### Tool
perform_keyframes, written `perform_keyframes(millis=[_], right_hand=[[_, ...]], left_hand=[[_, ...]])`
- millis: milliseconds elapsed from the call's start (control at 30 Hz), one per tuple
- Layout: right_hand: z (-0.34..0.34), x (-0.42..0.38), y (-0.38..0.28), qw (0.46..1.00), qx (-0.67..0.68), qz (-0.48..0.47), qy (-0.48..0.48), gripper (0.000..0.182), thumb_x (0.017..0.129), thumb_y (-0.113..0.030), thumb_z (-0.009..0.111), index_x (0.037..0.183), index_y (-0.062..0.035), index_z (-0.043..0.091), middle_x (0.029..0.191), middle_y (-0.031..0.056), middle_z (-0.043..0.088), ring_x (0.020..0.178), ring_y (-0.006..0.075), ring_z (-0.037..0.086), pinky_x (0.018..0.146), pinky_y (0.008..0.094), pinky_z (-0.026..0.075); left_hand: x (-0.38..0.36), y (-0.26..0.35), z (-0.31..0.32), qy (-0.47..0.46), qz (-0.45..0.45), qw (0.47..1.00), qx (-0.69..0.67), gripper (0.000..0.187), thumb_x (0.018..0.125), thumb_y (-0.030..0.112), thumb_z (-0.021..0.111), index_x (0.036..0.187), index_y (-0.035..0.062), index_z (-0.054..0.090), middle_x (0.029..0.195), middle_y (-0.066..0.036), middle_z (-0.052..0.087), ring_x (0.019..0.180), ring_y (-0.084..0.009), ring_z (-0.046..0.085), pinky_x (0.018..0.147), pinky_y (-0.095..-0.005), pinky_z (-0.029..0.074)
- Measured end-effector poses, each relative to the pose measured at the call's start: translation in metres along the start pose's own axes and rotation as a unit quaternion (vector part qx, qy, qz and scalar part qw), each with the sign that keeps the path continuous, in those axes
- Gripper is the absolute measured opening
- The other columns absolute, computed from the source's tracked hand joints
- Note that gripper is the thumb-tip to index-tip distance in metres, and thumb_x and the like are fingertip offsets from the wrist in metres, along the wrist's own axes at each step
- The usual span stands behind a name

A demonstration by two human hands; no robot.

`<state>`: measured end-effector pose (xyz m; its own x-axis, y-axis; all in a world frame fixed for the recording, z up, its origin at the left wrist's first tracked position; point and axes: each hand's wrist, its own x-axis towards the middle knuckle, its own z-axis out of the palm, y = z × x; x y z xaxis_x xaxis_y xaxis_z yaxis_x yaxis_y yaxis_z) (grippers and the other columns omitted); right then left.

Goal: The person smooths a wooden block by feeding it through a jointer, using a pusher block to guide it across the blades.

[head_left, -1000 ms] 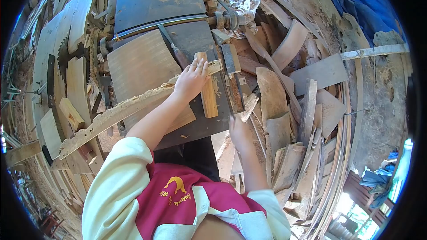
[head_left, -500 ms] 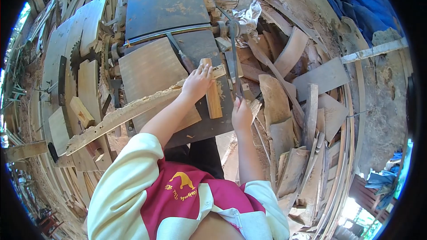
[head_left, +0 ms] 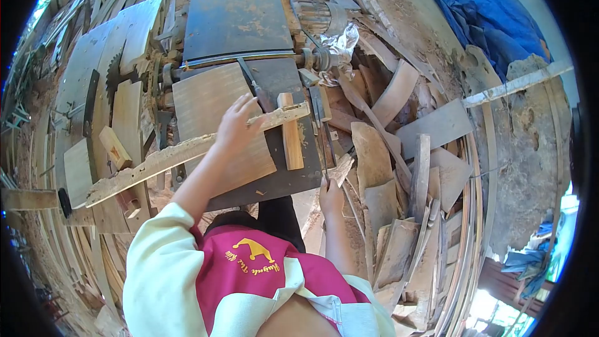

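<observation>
My left hand (head_left: 238, 126) lies on a long, rough-edged wood strip (head_left: 159, 163), fingers spread and stretched out. That strip slants across a flat board (head_left: 209, 97) and over a short wood block (head_left: 292, 146), both on the dark metal machine table (head_left: 240, 196). Just beyond my left fingers is a chisel-like tool (head_left: 264, 98) with a flat blade and a wooden handle. Right of the table edge, my right hand (head_left: 331, 198) is closed around the lower end of a long, thin dark tool (head_left: 326, 150); its exact kind I cannot tell.
A toothed circular blade (head_left: 113, 75) stands among boards on the left. The blue metal plate (head_left: 237, 15) and a motor (head_left: 312, 15) are at the back. Scrap wood (head_left: 399, 90) is heaped on the right, near a blue tarp (head_left: 493, 15).
My left hand has slid left along the strip, away from the block, and its fingers have spread. My right hand has come down toward me with the thin tool.
</observation>
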<state>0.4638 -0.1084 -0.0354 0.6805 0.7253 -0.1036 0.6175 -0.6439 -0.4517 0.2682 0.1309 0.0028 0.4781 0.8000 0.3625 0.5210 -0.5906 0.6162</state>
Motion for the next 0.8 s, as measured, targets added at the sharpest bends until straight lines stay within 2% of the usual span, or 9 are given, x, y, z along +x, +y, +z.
perform_keyframes(millis=[67,133,233,367,433,567,600,700,800], right_hand=[[0.006,0.000,0.000,1.000,0.012,0.000,-0.001,0.036,0.087,-0.037,0.043,0.082,-0.0030,0.054,0.077,0.0191,0.060,0.074,0.0378,0.057,0.067,0.0454,0.044],[0.008,0.001,-0.003,1.000,0.010,0.002,-0.012,0.035,0.087,-0.036,0.044,0.084,-0.0025,0.054,0.081,0.0194,0.059,0.077,0.0372,0.057,0.069,0.0448,0.043],[0.018,0.000,0.001,1.000,0.008,-0.019,-0.002,0.034,0.085,-0.035,0.048,0.090,-0.0016,0.053,0.089,0.0198,0.057,0.084,0.0360,0.055,0.072,0.0437,0.043],[0.031,0.001,0.006,0.995,0.037,-0.085,0.035,0.034,0.081,-0.029,0.056,0.099,-0.0010,0.051,0.095,0.0188,0.055,0.091,0.0351,0.052,0.076,0.0421,0.043],[0.028,0.003,-0.002,0.996,0.050,-0.079,0.003,0.034,0.079,-0.025,0.060,0.100,-0.0008,0.051,0.094,0.0190,0.053,0.092,0.0356,0.051,0.079,0.0413,0.042],[0.028,0.007,-0.012,0.996,0.038,-0.080,0.025,0.037,0.079,-0.023,0.060,0.105,0.0005,0.050,0.103,0.0221,0.049,0.095,0.0368,0.049,0.084,0.0413,0.040],[0.026,0.007,-0.016,0.994,0.037,-0.094,0.038,0.037,0.079,-0.023,0.059,0.106,0.0010,0.049,0.104,0.0223,0.049,0.096,0.0370,0.049,0.084,0.0416,0.040],[0.020,0.009,-0.027,0.992,0.047,-0.106,0.051,0.039,0.080,-0.022,0.058,0.109,0.0021,0.047,0.105,0.0233,0.048,0.098,0.0376,0.048,0.086,0.0418,0.039],[0.009,0.007,-0.032,0.994,0.074,-0.062,0.046,0.040,0.081,-0.022,0.056,0.111,0.0024,0.046,0.107,0.0233,0.048,0.102,0.0370,0.046,0.089,0.0409,0.037]], left_hand=[[-0.020,-0.009,-0.035,-0.009,-0.025,0.999,0.040,0.059,0.073,0.028,0.066,0.123,0.0063,0.044,0.129,-0.015,0.041,0.117,-0.0312,0.040,0.097,-0.0391,0.034],[-0.036,-0.013,-0.074,-0.114,-0.093,0.983,0.114,0.076,0.062,0.025,0.074,0.127,0.0081,0.039,0.131,-0.015,0.039,0.119,-0.0316,0.038,0.097,-0.0387,0.034],[-0.056,-0.035,-0.113,-0.075,-0.174,0.966,0.175,0.088,0.053,0.021,0.079,0.129,0.0094,0.036,0.130,-0.015,0.039,0.119,-0.0320,0.037,0.097,-0.0384,0.034],[-0.077,-0.049,-0.156,-0.118,-0.209,0.955,0.176,0.091,0.051,0.024,0.081,0.129,0.0099,0.035,0.130,-0.015,0.039,0.122,-0.0302,0.034,0.100,-0.0383,0.031],[-0.093,-0.058,-0.161,-0.169,-0.212,0.942,0.197,0.091,0.049,0.024,0.081,0.127,0.0093,0.037,0.128,-0.014,0.040,0.121,-0.0298,0.035,0.099,-0.0393,0.032],[-0.116,-0.063,-0.156,-0.169,-0.184,0.943,0.222,0.087,0.048,0.021,0.081,0.123,0.0102,0.039,0.117,-0.009,0.048,0.115,-0.0273,0.041,0.093,-0.0389,0.034],[-0.121,-0.070,-0.150,-0.111,-0.156,0.956,0.222,0.077,0.048,0.020,0.081,0.114,0.0102,0.042,0.111,-0.008,0.050,0.109,-0.0258,0.045,0.089,-0.0391,0.035],[-0.123,-0.082,-0.143,-0.073,-0.191,0.957,0.206,0.063,0.052,0.016,0.078,0.104,0.0101,0.043,0.107,-0.008,0.051,0.104,-0.0256,0.048,0.089,-0.0412,0.034],[-0.122,-0.084,-0.148,-0.113,-0.161,0.958,0.208,0.045,0.059,0.014,0.072,0.096,0.0091,0.045,0.099,-0.009,0.054,0.098,-0.0260,0.051,0.089,-0.0418,0.034]])
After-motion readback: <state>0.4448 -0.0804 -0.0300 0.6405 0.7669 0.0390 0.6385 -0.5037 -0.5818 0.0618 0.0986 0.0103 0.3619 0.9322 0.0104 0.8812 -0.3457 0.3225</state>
